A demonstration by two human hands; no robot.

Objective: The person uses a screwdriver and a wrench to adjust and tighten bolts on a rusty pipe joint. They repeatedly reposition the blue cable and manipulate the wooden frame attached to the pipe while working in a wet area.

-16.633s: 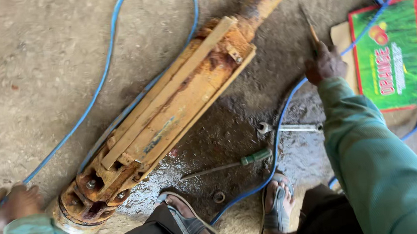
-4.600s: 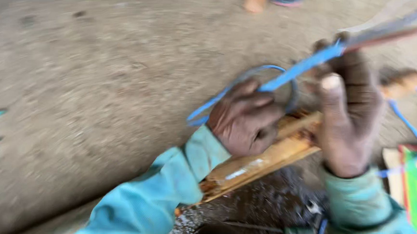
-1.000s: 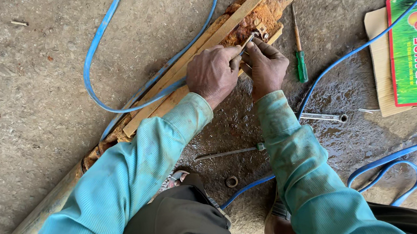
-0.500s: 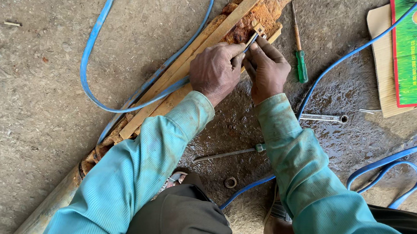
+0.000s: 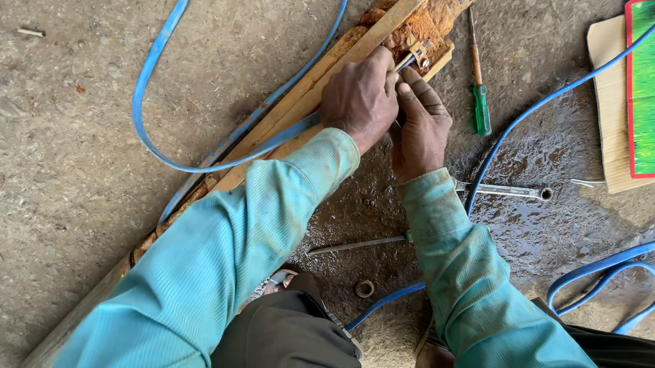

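Two hands meet at the far end of the rusty pump body [image 5: 279, 141] lying diagonally on the concrete floor [image 5: 50, 110]. Left hand [image 5: 360, 95] is closed around a slim metal tool [image 5: 409, 56] whose tip sits at a small fitting in the orange rust; right hand [image 5: 419, 125] is curled just beside it, fingers pinching near the same spot, though what they pinch is hidden. Judgement: keep the tool square on the fitting and the right hand bracing, since rust invites slipping. Blue cable [image 5: 185, 79] loops over the body; a green-handled screwdriver [image 5: 479, 91] and a wrench [image 5: 506, 190] lie near. Versus half a second ago: both hands shifted slightly up-frame, grip unchanged.
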